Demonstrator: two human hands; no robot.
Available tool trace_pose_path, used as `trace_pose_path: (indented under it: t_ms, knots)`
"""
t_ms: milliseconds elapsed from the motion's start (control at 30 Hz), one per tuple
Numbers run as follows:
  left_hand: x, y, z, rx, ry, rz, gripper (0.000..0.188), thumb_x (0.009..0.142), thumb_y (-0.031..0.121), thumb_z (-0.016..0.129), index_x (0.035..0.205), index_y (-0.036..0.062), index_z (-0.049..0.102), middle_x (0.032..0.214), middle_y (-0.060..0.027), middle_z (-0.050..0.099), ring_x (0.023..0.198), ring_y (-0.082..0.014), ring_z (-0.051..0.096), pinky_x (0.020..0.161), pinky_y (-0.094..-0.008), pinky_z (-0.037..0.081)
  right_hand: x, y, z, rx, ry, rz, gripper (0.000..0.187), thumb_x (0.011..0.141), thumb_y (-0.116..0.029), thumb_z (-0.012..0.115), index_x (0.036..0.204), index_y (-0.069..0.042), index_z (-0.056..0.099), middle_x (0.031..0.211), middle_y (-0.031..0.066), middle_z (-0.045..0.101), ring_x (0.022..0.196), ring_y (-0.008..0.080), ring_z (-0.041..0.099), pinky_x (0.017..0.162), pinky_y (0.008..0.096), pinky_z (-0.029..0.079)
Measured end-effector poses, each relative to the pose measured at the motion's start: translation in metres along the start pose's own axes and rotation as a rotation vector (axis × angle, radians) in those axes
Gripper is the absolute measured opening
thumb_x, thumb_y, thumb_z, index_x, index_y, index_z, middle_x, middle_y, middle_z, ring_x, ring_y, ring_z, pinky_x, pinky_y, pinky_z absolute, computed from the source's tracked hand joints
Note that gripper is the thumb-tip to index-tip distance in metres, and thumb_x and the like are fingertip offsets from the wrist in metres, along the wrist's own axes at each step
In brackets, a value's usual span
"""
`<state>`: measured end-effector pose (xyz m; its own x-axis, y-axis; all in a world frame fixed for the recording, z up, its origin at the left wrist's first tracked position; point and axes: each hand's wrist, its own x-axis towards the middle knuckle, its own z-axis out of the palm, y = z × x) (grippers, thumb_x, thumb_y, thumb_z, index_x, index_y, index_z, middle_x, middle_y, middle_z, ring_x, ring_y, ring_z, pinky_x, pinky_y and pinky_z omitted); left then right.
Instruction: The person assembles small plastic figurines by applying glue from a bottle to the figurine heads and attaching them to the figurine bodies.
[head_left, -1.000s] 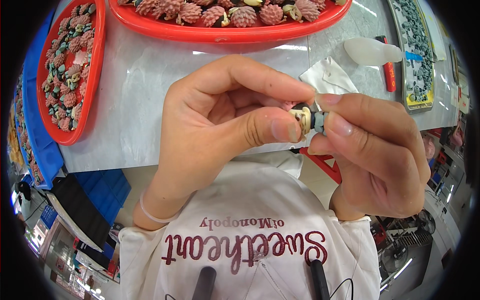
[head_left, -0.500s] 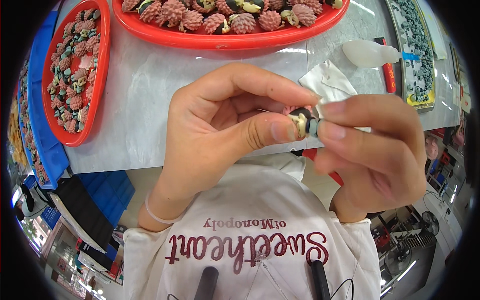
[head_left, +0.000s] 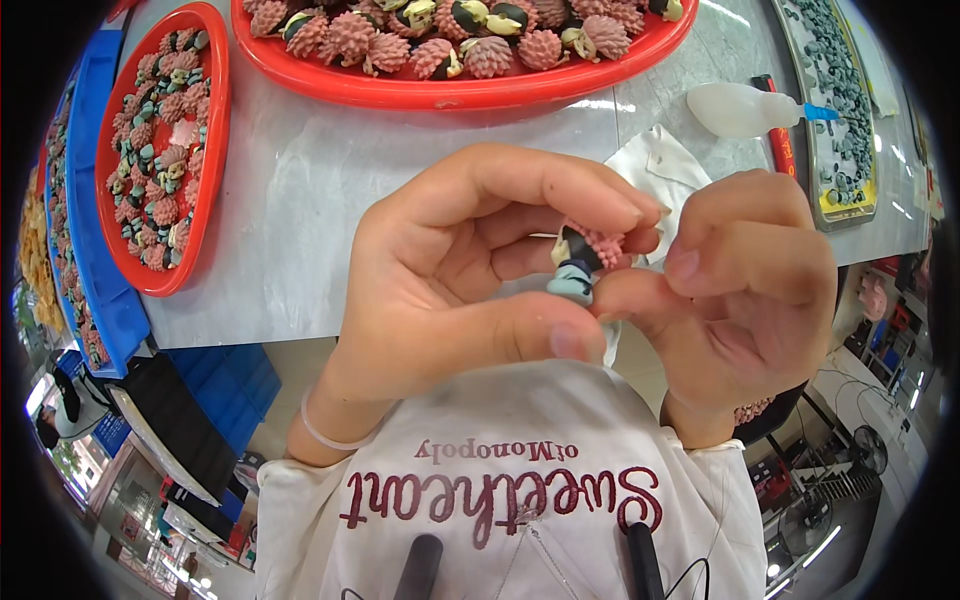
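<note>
A small figurine point(head_left: 575, 262) with a bumpy pink part, a dark middle, cream bits and a blue-grey end is between my two hands. My left hand point(head_left: 430, 275) curves around it, with its index and middle fingers above and its thumb below, near the blue-grey end. From the right, the thumb of my right hand point(head_left: 750, 290) reaches against the side of the figurine. The other right fingers are curled, the index fingertip close over that thumb. Fingers partly cover the contact points.
A large red tray point(head_left: 450, 95) of similar pink pieces sits at the far side. Left are another red tray point(head_left: 215, 150) and a blue tray point(head_left: 110, 290). Far right lie a white cloth point(head_left: 660, 175), a squeeze bottle point(head_left: 735, 108), a red marker point(head_left: 782, 155) and a tray of dark pieces point(head_left: 845, 205).
The figurine has turned, so its blue-grey end now points down toward me. My right fingertips have come off that end and curled back, while my left thumb has lowered.
</note>
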<state>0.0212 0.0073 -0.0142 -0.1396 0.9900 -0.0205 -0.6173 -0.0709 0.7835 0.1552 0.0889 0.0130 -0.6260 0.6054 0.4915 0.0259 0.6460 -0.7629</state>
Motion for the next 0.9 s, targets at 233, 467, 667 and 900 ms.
trace_pose_path:
  t_ms: [233,467,667,900]
  knots:
    - [0.000,0.009,0.001,-0.071,0.080,-0.062,0.051,0.067,0.031,0.069,0.099,0.0008,0.044,0.106,-0.0178,0.044,0.096,-0.0306,0.053,0.078,-0.0324,0.050,-0.005,0.005,-0.012,0.054,0.099,0.061,0.032,0.060,-0.003,0.072,0.074,-0.004,0.044,0.069,0.0052,0.044,0.061,0.0124,0.040,0.055,0.0206,0.031]
    - [-0.001,0.008,-0.006,-0.035,-0.001,-0.060,0.055,0.066,0.034,0.069,0.103,0.0034,0.043,0.106,-0.0162,0.044,0.096,-0.0314,0.053,0.076,-0.0329,0.051,-0.020,0.015,-0.022,-0.059,0.134,0.157,0.024,0.063,0.007,0.064,0.079,0.001,0.047,0.073,0.0077,0.046,0.067,0.0141,0.041,0.060,0.0206,0.033]
    - [0.000,0.009,-0.001,-0.027,0.072,-0.060,0.055,0.067,0.035,0.068,0.104,0.0041,0.044,0.101,-0.0162,0.049,0.091,-0.0283,0.055,0.073,-0.0298,0.051,-0.025,0.024,-0.015,-0.160,0.211,0.150,0.020,0.062,0.005,0.066,0.075,0.001,0.051,0.069,0.0074,0.052,0.058,0.0116,0.045,0.050,0.0195,0.035]
    - [-0.003,0.008,-0.003,0.036,0.076,0.013,0.054,0.067,0.034,0.069,0.103,0.0017,0.044,0.101,-0.0173,0.049,0.089,-0.0266,0.056,0.070,-0.0285,0.051,-0.027,0.029,-0.011,-0.202,0.190,0.173,0.018,0.064,0.006,0.065,0.076,0.001,0.052,0.070,0.0080,0.052,0.056,0.0110,0.045,0.049,0.0188,0.036]
